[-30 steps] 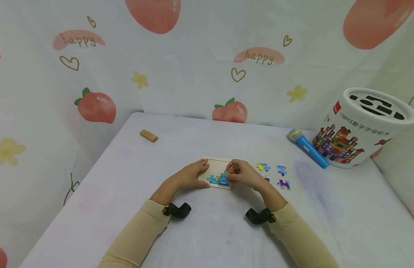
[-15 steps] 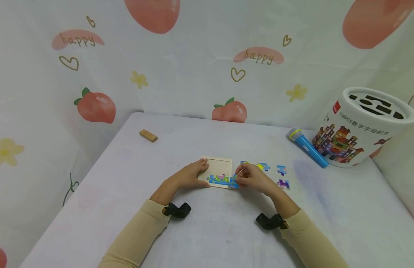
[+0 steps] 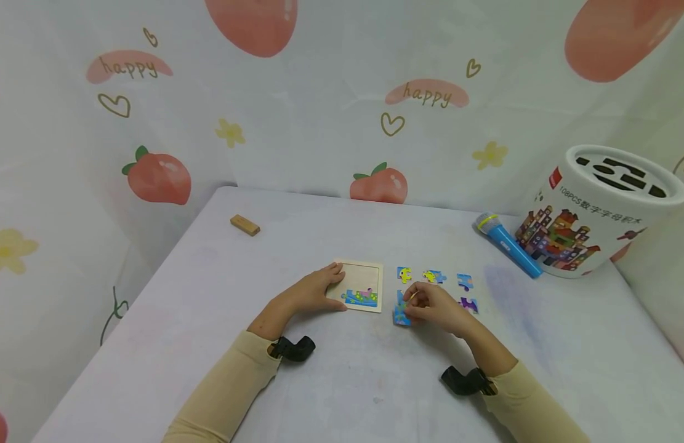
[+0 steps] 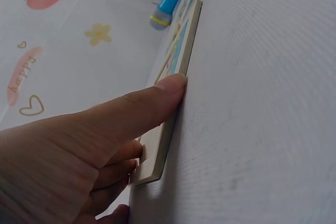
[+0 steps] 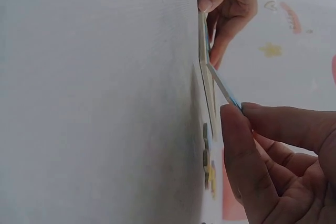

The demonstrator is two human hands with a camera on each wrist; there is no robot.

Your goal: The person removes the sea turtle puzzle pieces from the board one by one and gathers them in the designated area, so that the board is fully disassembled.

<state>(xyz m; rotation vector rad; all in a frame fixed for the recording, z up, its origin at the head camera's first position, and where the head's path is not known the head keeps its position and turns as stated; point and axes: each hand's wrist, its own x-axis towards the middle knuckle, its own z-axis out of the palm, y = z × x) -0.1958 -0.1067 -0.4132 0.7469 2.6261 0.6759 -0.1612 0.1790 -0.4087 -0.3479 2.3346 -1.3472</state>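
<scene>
A square wooden puzzle tray (image 3: 354, 274) lies on the table, with joined blue, green and pink pieces (image 3: 361, 298) along its near side. My left hand (image 3: 308, 291) grips the tray's left part, thumb on the near edge and fingers at the far edge. In the left wrist view the thumb (image 4: 170, 86) presses on the tray's rim. Right of the tray, my right hand (image 3: 438, 307) pinches a blue puzzle piece (image 3: 399, 317) between thumb and index finger. The right wrist view has that piece (image 5: 224, 86) tilted, raised off the table.
Several loose puzzle pieces lie right of the tray, among them a yellow-and-blue one (image 3: 434, 276) and a purple one (image 3: 469, 304). A blue toy microphone (image 3: 509, 245) leans by a big white bucket (image 3: 596, 215) at back right. A small wooden block (image 3: 245, 224) lies back left.
My right hand has moved from over the tray to the right, carrying the blue piece out past the tray's edge. The left hand keeps its hold on the tray.
</scene>
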